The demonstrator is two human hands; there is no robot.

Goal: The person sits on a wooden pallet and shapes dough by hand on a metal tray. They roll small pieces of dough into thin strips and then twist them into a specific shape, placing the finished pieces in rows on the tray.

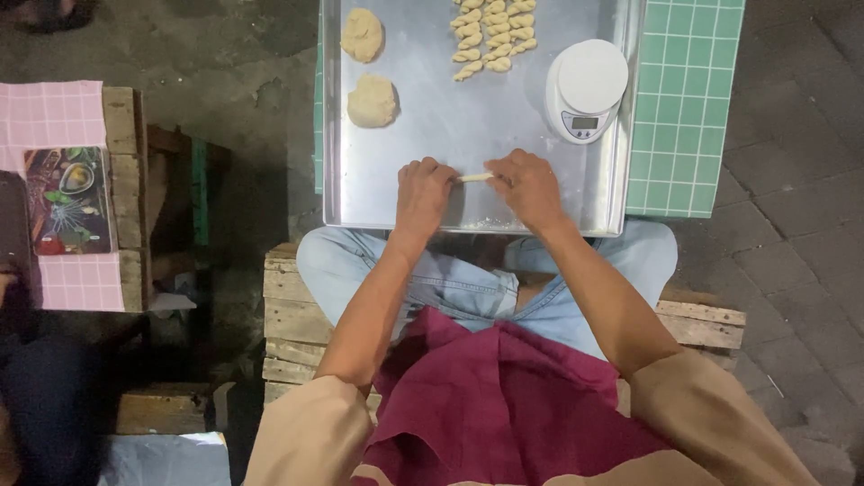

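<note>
Both hands, left hand (pixel 423 193) and right hand (pixel 531 187), pinch the ends of a thin pale dough rope (pixel 475 177) low on the smooth shiny metal tray (pixel 468 126). At twelve o'clock lie knobbly twisted dough pieces (pixel 493 36); at ten, two soft dough lumps (pixel 367 67); at two, a round white kitchen scale (pixel 585 88).

Dark, stained concrete floor (pixel 225 63) at left, grey pavers (pixel 792 207) at right. Green-tiled table (pixel 688 108) ahead. Pallet seat (pixel 288 315) of rough wooden planks below. Pink checked cloth (pixel 54 117) over a wooden stand (pixel 121 198). Dim, flat light.
</note>
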